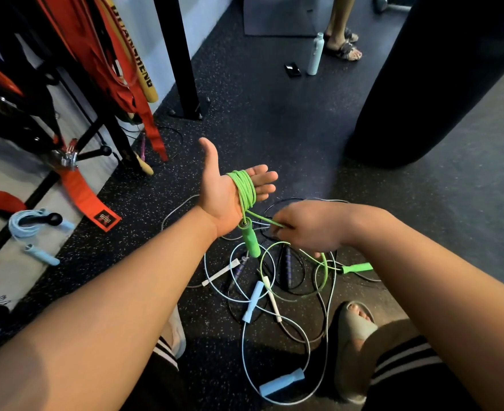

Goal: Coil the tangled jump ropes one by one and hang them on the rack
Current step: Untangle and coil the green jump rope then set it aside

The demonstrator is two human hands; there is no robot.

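Now, head view, the only one available. Left hand (224, 191) is palm up, fingers straight, with the green rope (244, 185) wound in several turns across the palm. It is not gripping; the turns just sit on it. One green handle (250, 238) dangles just below that hand's wrist. Right hand (307, 226), just right of and below the left hand, pinches the free run of green cord with curled fingers. I see only its back, so the exact pinch is partly hidden. The hands are apart, joined by a short stretch of cord.

Below the left hand, on the floor (274, 129), lies the tangle (252, 304) of pale blue, white and dark ropes. The unwound green length loops over it to the second green handle (359, 267), lower right of the left hand. The rack (96, 153) stands well left of the left hand; a pale blue rope (17, 225) hangs coiled there.

Risks, my judgement: the green tail appears to cross other cords, so drawing in the next turn may lift them or cinch a knot. With straight fingers and nothing pinning the turns, they could slide off the fingertips. The dangling handle may swing and snag.
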